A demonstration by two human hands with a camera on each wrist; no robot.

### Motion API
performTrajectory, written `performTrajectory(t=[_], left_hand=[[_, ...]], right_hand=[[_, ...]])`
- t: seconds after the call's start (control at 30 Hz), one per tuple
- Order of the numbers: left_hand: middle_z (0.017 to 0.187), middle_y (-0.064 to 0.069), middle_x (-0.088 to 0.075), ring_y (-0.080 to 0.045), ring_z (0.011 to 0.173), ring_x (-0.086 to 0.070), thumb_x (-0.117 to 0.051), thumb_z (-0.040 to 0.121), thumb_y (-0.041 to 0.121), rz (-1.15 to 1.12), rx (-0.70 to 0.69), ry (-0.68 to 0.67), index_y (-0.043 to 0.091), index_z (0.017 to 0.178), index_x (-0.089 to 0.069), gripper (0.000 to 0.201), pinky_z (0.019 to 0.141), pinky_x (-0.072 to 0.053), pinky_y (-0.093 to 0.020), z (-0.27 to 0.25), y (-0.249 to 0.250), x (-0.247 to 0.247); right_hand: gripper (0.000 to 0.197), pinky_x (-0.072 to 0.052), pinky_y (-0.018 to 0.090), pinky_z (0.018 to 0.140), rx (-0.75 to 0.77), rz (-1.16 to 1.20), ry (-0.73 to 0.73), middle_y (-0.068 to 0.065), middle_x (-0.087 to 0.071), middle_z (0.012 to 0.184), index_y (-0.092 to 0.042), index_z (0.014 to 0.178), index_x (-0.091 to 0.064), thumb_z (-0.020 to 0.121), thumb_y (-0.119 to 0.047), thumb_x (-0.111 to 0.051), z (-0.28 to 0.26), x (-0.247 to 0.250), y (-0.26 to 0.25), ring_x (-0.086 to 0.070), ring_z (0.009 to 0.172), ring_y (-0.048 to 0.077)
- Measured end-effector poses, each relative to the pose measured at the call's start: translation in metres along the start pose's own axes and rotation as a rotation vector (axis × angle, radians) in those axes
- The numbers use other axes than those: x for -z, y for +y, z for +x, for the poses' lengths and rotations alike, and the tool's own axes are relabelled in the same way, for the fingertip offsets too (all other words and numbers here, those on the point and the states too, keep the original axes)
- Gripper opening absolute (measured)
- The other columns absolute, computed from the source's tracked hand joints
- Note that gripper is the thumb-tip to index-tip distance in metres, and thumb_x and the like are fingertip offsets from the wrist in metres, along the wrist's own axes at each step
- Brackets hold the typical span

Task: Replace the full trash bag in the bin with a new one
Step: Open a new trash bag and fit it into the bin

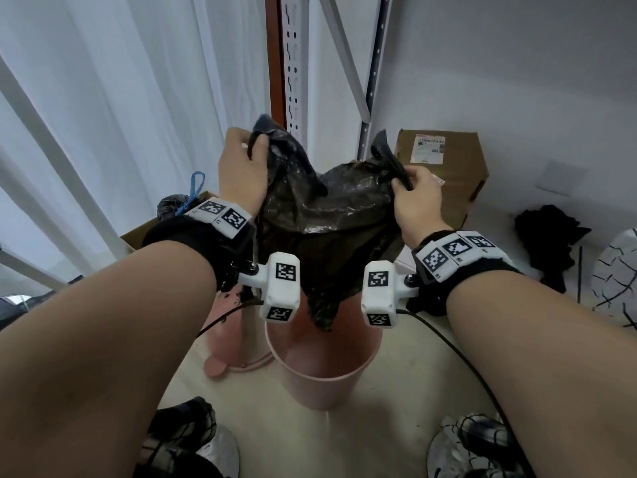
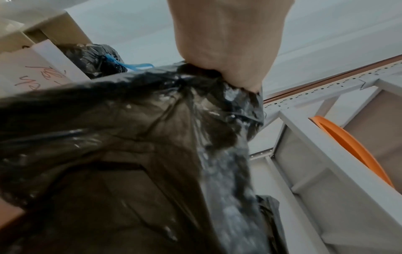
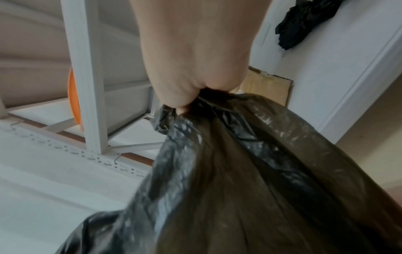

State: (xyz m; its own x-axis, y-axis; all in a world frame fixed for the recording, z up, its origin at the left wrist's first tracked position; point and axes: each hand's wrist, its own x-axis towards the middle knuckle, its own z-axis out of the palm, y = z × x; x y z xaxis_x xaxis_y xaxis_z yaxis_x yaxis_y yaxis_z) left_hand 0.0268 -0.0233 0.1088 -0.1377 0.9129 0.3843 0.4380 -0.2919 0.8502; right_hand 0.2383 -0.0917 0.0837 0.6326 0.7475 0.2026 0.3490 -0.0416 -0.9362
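Note:
A thin black trash bag [image 1: 327, 215] hangs in the air above a pink bin [image 1: 322, 370] on the floor, its bottom tip just over the bin's mouth. My left hand [image 1: 243, 160] grips the bag's left top corner, and my right hand [image 1: 415, 191] grips its right top corner, spreading the bag between them. In the left wrist view the fist of the left hand [image 2: 226, 49] bunches the bag [image 2: 121, 154]. In the right wrist view the right hand [image 3: 195, 65] clenches the gathered plastic of the bag [image 3: 250, 180]. The bin's inside looks bare.
A tied black bag with a blue string [image 1: 175, 205] sits in a cardboard box at the left. Another cardboard box [image 1: 444, 174] stands behind at the right. The pink lid [image 1: 234, 339] lies left of the bin. A metal rack [image 1: 296, 63] and white curtains are behind; black cloth [image 1: 548, 239] lies right.

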Motion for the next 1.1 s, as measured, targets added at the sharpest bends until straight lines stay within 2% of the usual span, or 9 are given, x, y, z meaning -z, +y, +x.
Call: performTrajectory(t=[0.13,0.23,0.3,0.37,0.5,0.73,0.87,0.97,1.1], left_hand=[[0.087,-0.003,-0.055,-0.020,0.086,-0.052,-0.050,0.092,0.040,0.015,0.099,-0.005,0.011,0.084,-0.049,0.030,0.080,-0.042,-0.031,0.010,-0.010,0.011],[0.103,-0.012,-0.066,-0.029,0.094,-0.064,-0.045,0.082,0.043,-0.249,0.425,0.098,0.004,0.104,-0.060,0.047,0.087,-0.053,-0.040,0.019,-0.015,0.018],[0.092,-0.010,-0.068,-0.023,0.080,-0.069,-0.048,0.086,0.027,-0.467,0.534,-0.035,0.004,0.104,-0.062,0.033,0.068,-0.057,-0.034,0.017,-0.003,0.018],[0.085,-0.009,-0.066,-0.018,0.066,-0.070,-0.047,0.094,0.012,-0.687,0.548,-0.244,0.006,0.094,-0.058,0.012,0.055,-0.058,-0.030,0.010,0.016,0.012],[0.103,-0.017,-0.067,-0.027,0.090,-0.070,-0.044,0.098,0.016,-0.816,0.553,-0.538,0.006,0.093,-0.050,0.013,0.070,-0.060,-0.034,-0.003,0.039,0.002],[0.117,-0.020,-0.060,-0.029,0.107,-0.064,-0.048,0.098,0.013,-0.974,0.591,-0.228,-0.005,0.121,-0.051,0.029,0.078,-0.059,-0.030,-0.002,0.040,-0.007],[0.114,-0.005,-0.062,-0.018,0.110,-0.059,-0.049,0.097,0.033,-0.778,0.482,-0.529,0.010,0.118,-0.054,0.031,0.097,-0.050,-0.034,-0.011,0.037,-0.013],[0.089,0.000,-0.065,-0.009,0.083,-0.065,-0.054,0.095,0.026,-0.605,0.419,-0.682,0.015,0.091,-0.059,0.013,0.080,-0.056,-0.023,-0.024,0.039,-0.020],[0.075,-0.002,-0.060,-0.007,0.064,-0.058,-0.059,0.092,0.015,-0.405,0.336,-0.508,0.012,0.080,-0.060,0.013,0.055,-0.054,-0.012,-0.028,0.038,-0.027]], right_hand=[[0.043,-0.038,0.035,0.100,-0.058,-0.275,0.125,0.014,-0.043,0.135,-0.010,0.133,-0.039,0.093,-0.017,-0.054,-0.002,0.006,-0.002,-0.048,0.121,0.030],[0.058,-0.030,0.045,0.109,0.086,-0.496,0.159,0.012,-0.033,0.141,-0.017,0.136,-0.035,0.085,-0.024,-0.061,-0.006,0.005,-0.015,-0.036,0.129,0.030],[0.041,-0.038,0.043,0.105,0.287,-0.356,0.072,0.004,-0.046,0.124,-0.015,0.123,-0.048,0.086,-0.028,-0.061,-0.008,0.000,-0.027,-0.044,0.118,0.023],[0.032,-0.050,0.034,0.090,0.322,-0.126,-0.202,-0.005,-0.054,0.099,-0.014,0.111,-0.053,0.089,-0.036,-0.060,-0.017,-0.009,-0.042,-0.054,0.096,0.014],[0.052,-0.052,0.023,0.075,0.337,-0.068,-0.565,-0.008,-0.055,0.096,-0.017,0.118,-0.045,0.080,-0.042,-0.070,-0.035,-0.025,-0.057,-0.058,0.084,0.007],[0.017,-0.054,0.031,0.076,0.325,-0.210,-0.373,-0.005,-0.058,0.087,-0.012,0.108,-0.059,0.094,-0.007,-0.051,-0.018,-0.029,-0.034,-0.059,0.083,0.014],[0.016,-0.045,0.020,0.074,0.288,-0.118,-0.383,0.000,-0.061,0.088,-0.006,0.102,-0.065,0.095,-0.007,-0.051,-0.011,-0.029,-0.035,-0.056,0.082,0.012],[0.016,-0.046,0.024,0.079,0.296,-0.125,-0.387,0.003,-0.062,0.090,-0.003,0.101,-0.066,0.093,-0.007,-0.052,-0.010,-0.031,-0.032,-0.057,0.083,0.013],[0.020,-0.044,0.009,0.058,0.308,-0.112,-0.429,-0.004,-0.059,0.073,-0.018,0.076,-0.060,0.091,-0.007,-0.053,-0.015,-0.029,-0.032,-0.052,0.063,0.002]])
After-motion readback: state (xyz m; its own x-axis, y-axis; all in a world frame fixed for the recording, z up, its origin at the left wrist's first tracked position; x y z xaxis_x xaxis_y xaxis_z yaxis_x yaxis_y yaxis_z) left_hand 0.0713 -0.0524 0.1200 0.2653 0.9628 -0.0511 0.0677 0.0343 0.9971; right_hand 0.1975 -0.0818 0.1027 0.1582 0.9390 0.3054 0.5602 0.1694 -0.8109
